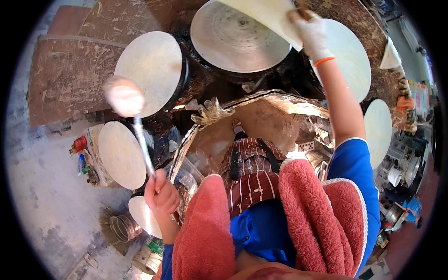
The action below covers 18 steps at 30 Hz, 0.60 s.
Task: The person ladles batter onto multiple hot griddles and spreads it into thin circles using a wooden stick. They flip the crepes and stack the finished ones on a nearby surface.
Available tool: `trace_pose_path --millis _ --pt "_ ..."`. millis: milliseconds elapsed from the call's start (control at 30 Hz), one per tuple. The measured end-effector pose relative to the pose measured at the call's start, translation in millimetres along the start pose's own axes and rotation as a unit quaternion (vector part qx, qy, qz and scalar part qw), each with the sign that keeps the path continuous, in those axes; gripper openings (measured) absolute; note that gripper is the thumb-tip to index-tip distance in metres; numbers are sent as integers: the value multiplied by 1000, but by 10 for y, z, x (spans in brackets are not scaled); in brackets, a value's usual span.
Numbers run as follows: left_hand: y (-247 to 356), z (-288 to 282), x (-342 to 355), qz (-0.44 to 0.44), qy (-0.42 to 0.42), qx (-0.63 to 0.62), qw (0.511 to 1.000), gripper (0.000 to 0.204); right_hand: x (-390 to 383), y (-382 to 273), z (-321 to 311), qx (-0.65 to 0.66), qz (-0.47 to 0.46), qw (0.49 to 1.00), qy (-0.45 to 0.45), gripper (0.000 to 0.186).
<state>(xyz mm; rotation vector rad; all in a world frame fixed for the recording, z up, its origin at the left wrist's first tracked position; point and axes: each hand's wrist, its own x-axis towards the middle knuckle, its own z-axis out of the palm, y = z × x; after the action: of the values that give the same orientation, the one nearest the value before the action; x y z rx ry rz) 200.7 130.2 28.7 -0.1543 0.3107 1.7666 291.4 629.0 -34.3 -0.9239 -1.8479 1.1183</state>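
My left hand (161, 195), bare, grips the thin metal handle of a ladle (125, 97) whose round head, full of white batter and blurred, hangs over the rim of a cloth-covered steamer (154, 65). My right hand (311, 33), in a white glove with an orange cuff, is raised at the top and pinches the edge of a thin pale sheet (266, 14), lifting it above the central round steaming surface (235, 39), which looks wet and shiny.
More round white-topped steamers stand around: left (120, 154), right (350, 56), far right (378, 130). A striped apron (252, 172) and pink towel (317, 210) hang below me. Bottles (79, 147) and a metal can (122, 226) sit on the grey floor at left.
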Motion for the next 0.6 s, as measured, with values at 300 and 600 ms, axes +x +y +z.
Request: trace_pose_path --millis 300,600 --pt "-983 390 583 -204 105 135 964 25 -776 183 -2958 98 107 941 306 12" --pt "-2605 351 992 -389 116 -18 914 26 -3963 100 -5657 21 199 801 564 14"
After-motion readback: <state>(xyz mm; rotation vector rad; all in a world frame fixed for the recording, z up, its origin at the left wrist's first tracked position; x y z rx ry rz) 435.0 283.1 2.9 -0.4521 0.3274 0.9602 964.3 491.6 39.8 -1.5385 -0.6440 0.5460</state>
